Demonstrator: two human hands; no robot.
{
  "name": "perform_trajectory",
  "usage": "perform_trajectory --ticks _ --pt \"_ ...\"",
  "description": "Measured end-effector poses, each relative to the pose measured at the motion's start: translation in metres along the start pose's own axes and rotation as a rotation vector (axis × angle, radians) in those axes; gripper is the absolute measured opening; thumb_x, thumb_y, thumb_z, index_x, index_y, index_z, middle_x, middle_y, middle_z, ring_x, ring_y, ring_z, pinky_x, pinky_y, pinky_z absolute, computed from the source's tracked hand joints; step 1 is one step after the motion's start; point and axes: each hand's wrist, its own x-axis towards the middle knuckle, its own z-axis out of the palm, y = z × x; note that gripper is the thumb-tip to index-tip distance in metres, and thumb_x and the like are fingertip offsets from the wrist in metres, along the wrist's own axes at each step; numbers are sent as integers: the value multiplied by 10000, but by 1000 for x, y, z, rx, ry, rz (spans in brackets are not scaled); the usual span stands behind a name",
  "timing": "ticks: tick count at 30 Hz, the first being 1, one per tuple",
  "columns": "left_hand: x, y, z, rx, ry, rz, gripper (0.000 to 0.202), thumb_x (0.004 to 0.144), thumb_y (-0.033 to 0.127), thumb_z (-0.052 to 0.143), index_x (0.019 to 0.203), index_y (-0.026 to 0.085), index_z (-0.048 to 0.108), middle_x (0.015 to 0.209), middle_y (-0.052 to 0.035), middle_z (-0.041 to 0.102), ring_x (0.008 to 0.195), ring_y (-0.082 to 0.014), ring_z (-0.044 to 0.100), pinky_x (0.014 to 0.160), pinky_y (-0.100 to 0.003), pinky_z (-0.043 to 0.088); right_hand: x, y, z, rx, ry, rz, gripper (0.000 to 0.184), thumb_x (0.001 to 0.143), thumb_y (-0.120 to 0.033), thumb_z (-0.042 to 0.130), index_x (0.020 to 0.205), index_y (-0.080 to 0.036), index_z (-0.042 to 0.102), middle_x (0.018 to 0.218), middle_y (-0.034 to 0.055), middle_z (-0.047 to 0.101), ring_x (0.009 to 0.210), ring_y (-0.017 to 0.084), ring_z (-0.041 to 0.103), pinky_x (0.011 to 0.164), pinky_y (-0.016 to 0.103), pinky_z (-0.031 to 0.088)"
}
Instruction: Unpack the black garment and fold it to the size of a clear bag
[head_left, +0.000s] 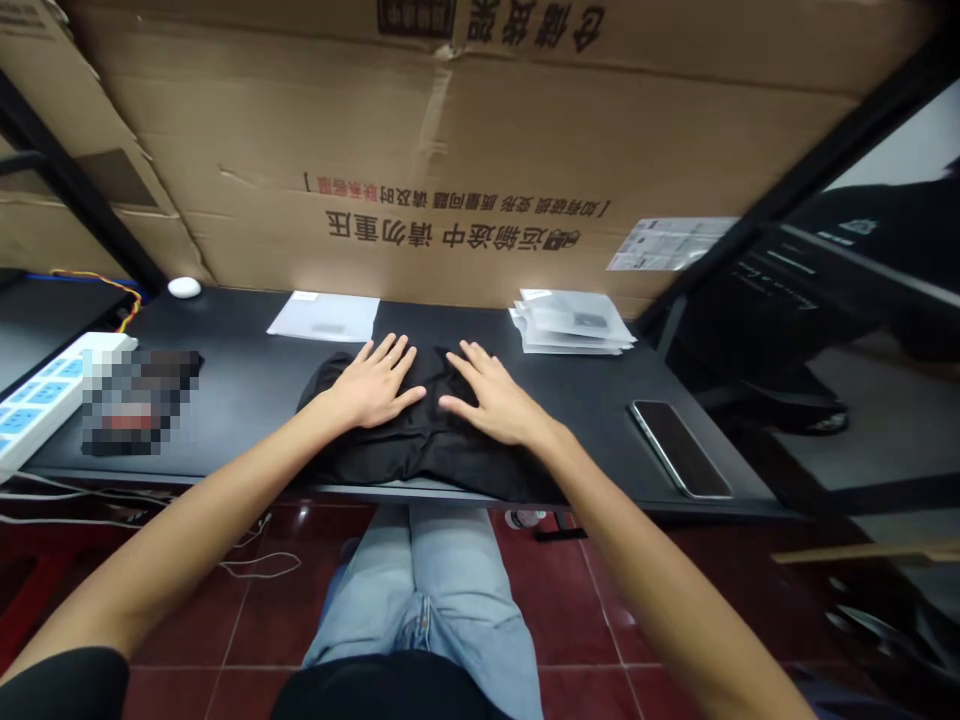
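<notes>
A black cloth [420, 440] lies on the dark desk in front of me, slightly wrinkled, its near side reaching the desk's front edge. My left hand [377, 385] rests flat on its left part with the fingers spread. On the right part lies my right hand [491, 395], also flat, palm down and fingers apart. Neither hand grips anything. Just beyond my left fingertips is a flat translucent white pouch [326, 316]. A stack of similar pouches [574, 322] sits past my right hand. What kind of cloth item this is, I cannot tell.
A phone [681, 449] lies at the desk's right. On the left are a white power strip [45, 395], a blurred-out item [142, 400] and a small white rounded object [184, 288]. A large cardboard sheet [480, 130] stands along the back. Cables [262, 565] hang below the desk.
</notes>
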Motion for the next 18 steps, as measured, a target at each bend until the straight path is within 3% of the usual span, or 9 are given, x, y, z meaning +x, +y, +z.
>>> perform_trajectory --ticks 4,11,14,16,18 --pt "-8 -4 12 -44 -75 -32 924 1094 750 302 1791 145 263 1854 -165 202 1747 -357 128 1394 -626 159 -14 -17 10 -108 -168 40 965 1048 -824 452 1790 -238 262 1866 174 191 1742 392 135 1383 678 176" --pt "-9 -11 11 -123 -38 -20 886 1104 738 306 1778 163 307 1850 -169 241 1747 -361 129 1389 -646 170 -16 -9 5 -119 -151 5 899 1072 -796 410 1776 -250 293 1865 159 214 1734 386 184 1360 701 219" --pt "-12 -16 -3 -200 61 37 738 1142 649 301 1711 205 453 1812 -155 364 1727 -361 220 1377 -633 234 -16 24 -20 -196 27 -11 732 1104 -643 459 1710 -235 418 1812 168 359 1691 384 305 1356 679 256" --pt "-18 -19 -15 -240 136 98 656 1159 592 304 1602 197 583 1704 -162 527 1648 -342 400 1357 -589 313 -16 62 -44 -288 179 18 651 1089 -535 510 1645 -196 494 1748 208 447 1641 402 382 1341 658 296" --pt "-28 -19 -27 -262 177 134 603 1164 565 322 1472 187 679 1563 -159 653 1509 -315 562 1317 -546 393 -17 104 -69 -390 300 149 636 1073 -473 513 1612 -136 499 1723 260 445 1598 422 423 1300 648 355"
